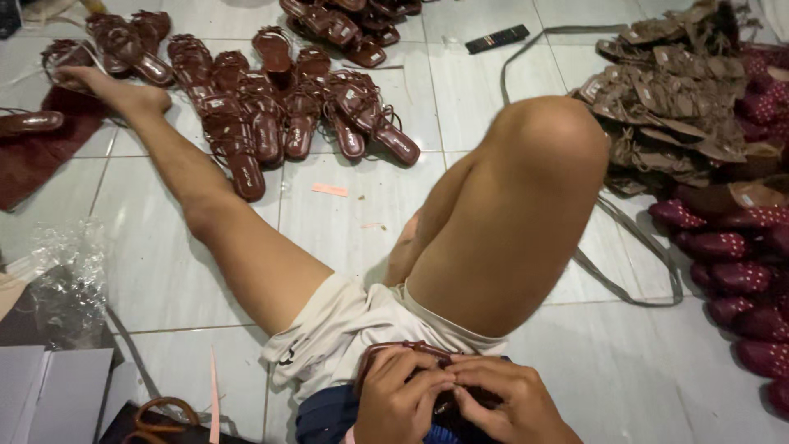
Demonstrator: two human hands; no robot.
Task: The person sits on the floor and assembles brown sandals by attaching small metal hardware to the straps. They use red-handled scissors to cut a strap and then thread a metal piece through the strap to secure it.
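At the bottom centre of the frame both hands meet in the person's lap over a dark brown sandal [411, 352], which lies against the pale shorts [345, 325]. The left hand [400, 400] is curled tight around the sandal's near side, fingers bent onto its straps; the right hand [511, 404] closes on it from the other side, fingertips pinched narrow at the middle where the two hands touch. Most of the sandal is hidden under the fingers, so only a curved strap shows above them. The right knee [549, 144] rises bent in the centre of the frame, and the left leg [205, 197] stretches out to the upper left, its foot resting near a dark red cloth [41, 156]. On the tiled floor [485, 90] at the upper middle lies a spread of brown strappy sandals [271, 107]. At the upper right sits a heap of tan sandals [666, 99], with maroon dotted slippers [740, 279] piled below it along the right edge. A grey strap [633, 238] loops across the floor beside them. Crumpled clear plastic [70, 271] lies at the left edge, and a black remote [496, 39] at the top.
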